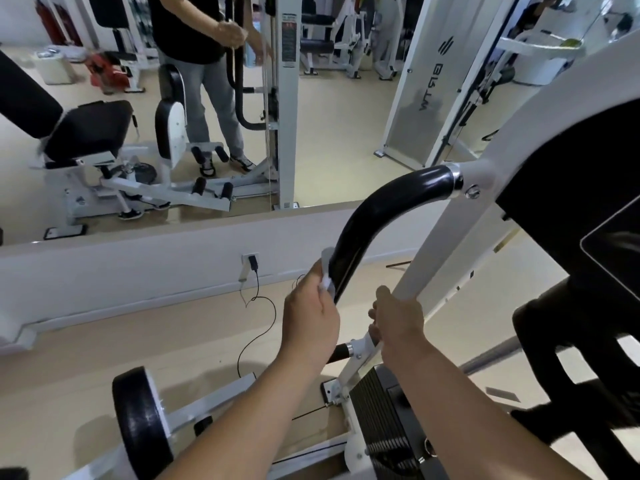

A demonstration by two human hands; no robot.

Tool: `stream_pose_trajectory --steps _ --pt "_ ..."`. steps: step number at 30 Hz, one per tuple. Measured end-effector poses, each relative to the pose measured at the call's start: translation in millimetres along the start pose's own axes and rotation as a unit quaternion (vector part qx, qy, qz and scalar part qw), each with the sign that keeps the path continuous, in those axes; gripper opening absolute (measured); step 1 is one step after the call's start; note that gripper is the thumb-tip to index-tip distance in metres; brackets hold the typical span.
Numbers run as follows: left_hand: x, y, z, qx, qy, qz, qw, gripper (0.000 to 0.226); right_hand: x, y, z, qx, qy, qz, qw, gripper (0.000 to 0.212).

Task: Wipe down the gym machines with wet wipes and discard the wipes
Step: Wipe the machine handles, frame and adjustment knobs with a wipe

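A white wet wipe (327,271) is pinched in the left hand (310,317), the fingers being curled closely round it. The wipe is seen as a small, crumpled, bunched piece, with a folded edge standing out above the knuckles and another fold showing between thumb and fingers. It is pressed against the lower left side of the curved black handle (381,209), which rises up and to the right from the grip to a chrome collar. Just right of that grip, the white frame bar (433,244) is clasped by the right hand (398,320), fingers wrapped round it. Below the right hand a black weight stack (381,420) is seen; lower left of the left hand, a black roller pad (138,420).
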State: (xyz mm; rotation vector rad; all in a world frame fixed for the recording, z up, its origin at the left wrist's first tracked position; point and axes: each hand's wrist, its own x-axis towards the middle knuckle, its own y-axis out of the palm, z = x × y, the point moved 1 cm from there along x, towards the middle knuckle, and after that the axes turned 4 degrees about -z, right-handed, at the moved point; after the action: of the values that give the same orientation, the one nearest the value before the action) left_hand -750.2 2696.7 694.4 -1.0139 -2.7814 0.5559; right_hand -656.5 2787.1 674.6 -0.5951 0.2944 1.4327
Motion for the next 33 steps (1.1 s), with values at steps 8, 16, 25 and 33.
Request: stream_pose_trajectory --steps 8,16,25,33 --pt "6 2 -32 -0.034 0.019 -0.039 0.999 0.04 -21 -4 -20 0.025 0.045 0.11 0.993 0.021" --pt "-46 3 109 0.075 -0.281 0.14 0.947 0.029 -22 -17 -34 -0.018 0.055 0.136 0.989 0.014" --pt "-61 -32 47 -0.353 -0.354 0.169 0.85 0.032 -37 -33 -54 -0.023 0.071 0.434 0.898 0.056" --pt "-53 -50 58 -0.26 -0.316 0.09 0.908 0.013 -36 -25 -42 -0.071 0.026 0.298 0.952 0.046"
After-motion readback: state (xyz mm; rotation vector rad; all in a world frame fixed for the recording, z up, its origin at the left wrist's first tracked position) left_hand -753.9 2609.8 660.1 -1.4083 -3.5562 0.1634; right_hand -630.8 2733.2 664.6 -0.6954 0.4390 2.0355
